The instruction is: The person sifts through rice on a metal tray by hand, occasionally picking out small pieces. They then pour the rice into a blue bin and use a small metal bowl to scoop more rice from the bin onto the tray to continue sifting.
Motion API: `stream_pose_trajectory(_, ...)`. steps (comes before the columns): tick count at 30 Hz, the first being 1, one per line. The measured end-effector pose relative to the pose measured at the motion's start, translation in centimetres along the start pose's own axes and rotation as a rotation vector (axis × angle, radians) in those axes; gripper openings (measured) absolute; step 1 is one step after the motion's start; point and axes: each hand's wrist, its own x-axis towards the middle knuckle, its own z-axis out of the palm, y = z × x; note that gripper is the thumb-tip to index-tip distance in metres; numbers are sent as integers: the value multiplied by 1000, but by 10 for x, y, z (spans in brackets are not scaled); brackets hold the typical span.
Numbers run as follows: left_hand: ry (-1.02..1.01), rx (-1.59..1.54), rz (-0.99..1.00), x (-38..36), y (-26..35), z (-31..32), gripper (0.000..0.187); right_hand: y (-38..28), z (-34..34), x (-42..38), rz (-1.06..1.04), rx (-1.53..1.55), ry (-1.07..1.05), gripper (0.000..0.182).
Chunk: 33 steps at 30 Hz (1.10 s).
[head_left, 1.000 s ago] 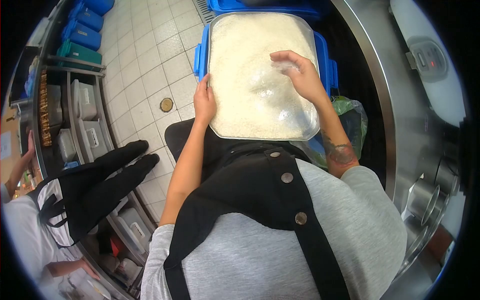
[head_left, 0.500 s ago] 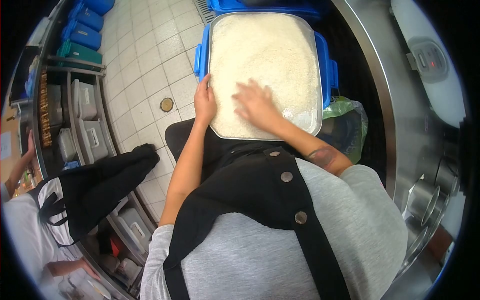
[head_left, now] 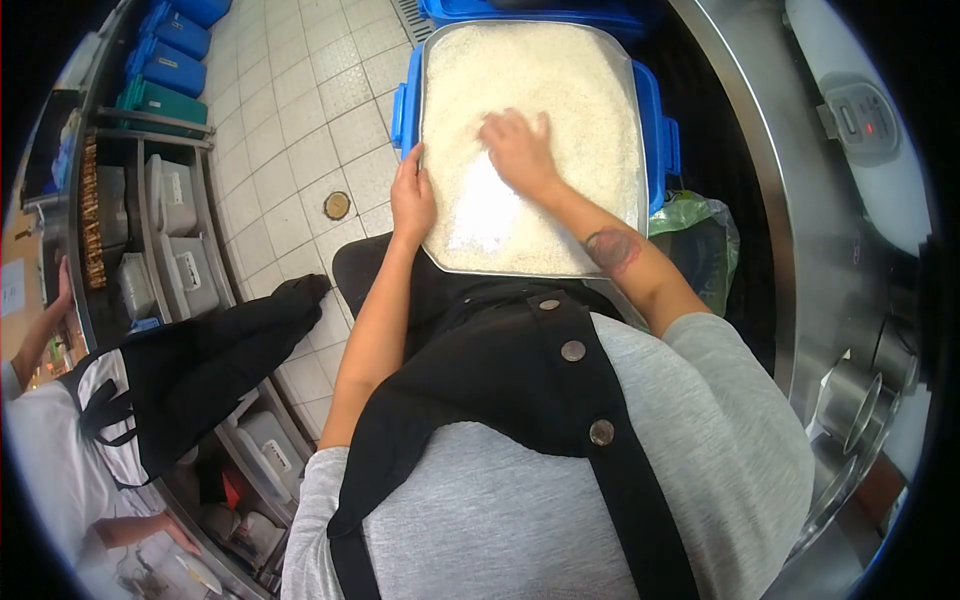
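Note:
A large metal tray [head_left: 645, 150] lies over a blue tub, spread with pale, off-white grains [head_left: 560, 80]. My left hand [head_left: 412, 200] grips the tray's left edge, thumb near the rim and fingers at its outer side. Over the middle of the tray, my right hand [head_left: 518, 152] presses into the grains with its fingers apart, slightly blurred. Just below that hand, a shiny patch of bare tray bottom shows between the grains.
Handles of the blue tub [head_left: 665, 145] stick out on both sides. A green plastic bag [head_left: 710, 220] sits right of it, beside a steel counter [head_left: 745, 70]. To the left are tiled floor [head_left: 290, 150], shelves with grey bins [head_left: 190, 265], and another person in a black apron [head_left: 210, 380].
My right hand has swept forward, away from me, across the grains. A bare shiny patch of tray now shows behind it. The left hand keeps its grip on the edge.

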Motion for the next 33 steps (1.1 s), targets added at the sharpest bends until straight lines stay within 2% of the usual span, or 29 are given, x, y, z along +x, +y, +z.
stream_pose_trajectory(1, -3, 5, -10, 1, 1, -1, 40, 15, 7, 2, 52, 16, 86, 21)
stream_pose_trajectory(3, 4, 11, 11, 2, -3, 1, 40, 31, -4, 2, 186, 56, 75, 21)
stream_pose_trajectory(4, 9, 17, 26, 2, -2, 1, 40, 33, -7, -3, 185, 52, 76, 21)
stream_pose_trajectory(7, -21, -14, -45, 0, 2, -2, 41, 28, -21, -33, 289, 120, -14, 21)
stream_pose_trajectory(9, -14, -19, -29, -1, -1, -1, 41, 19, -35, -54, 190, 357, -113, 20)
stream_pose_trajectory(10, -6, -21, -11, -1, -1, -1, 42, 20, -40, -59, 189, 356, -115, 20)
stream_pose_trajectory(12, 2, -14, 5, -1, 0, 0, 41, 24, -51, -64, 307, 622, -258, 24)
stream_pose_trajectory(13, 8, -6, 24, 0, 1, 0, 40, 25, -61, -58, 306, 621, -260, 24)
stream_pose_trajectory(15, 7, -2, 14, 0, 3, -2, 40, 25, -98, -39, 622, 902, -313, 29)
stream_pose_trajectory(17, 1, 0, 9, 0, 4, -1, 40, 26, -131, -25, 575, 955, -288, 32)
stream_pose_trajectory(19, -8, -4, -23, 0, 3, -1, 40, 30, -146, -19, 278, 922, -152, 35)
stream_pose_trajectory(23, 10, 1, -9, 1, 0, -1, 40, 33, -151, -18, 296, 1113, -178, 35)
stream_pose_trajectory(27, 10, -12, 5, 0, 3, -2, 40, 28, -146, -34, 340, 1032, -215, 32)
stream_pose_trajectory(29, 4, -4, -2, 0, 4, -2, 40, 27, -128, -52, 88, 589, -49, 27)
stream_pose_trajectory(30, 5, -2, 0, 0, 3, -2, 40, 31, -114, -64, -45, 444, -58, 24)
stream_pose_trajectory(31, 6, 0, 2, 0, 3, -2, 40, 29, -106, -75, -44, 444, -58, 24)
stream_pose_trajectory(33, 11, -4, 11, 0, 0, 0, 40, 23, -95, -99, -308, 370, -164, 24)
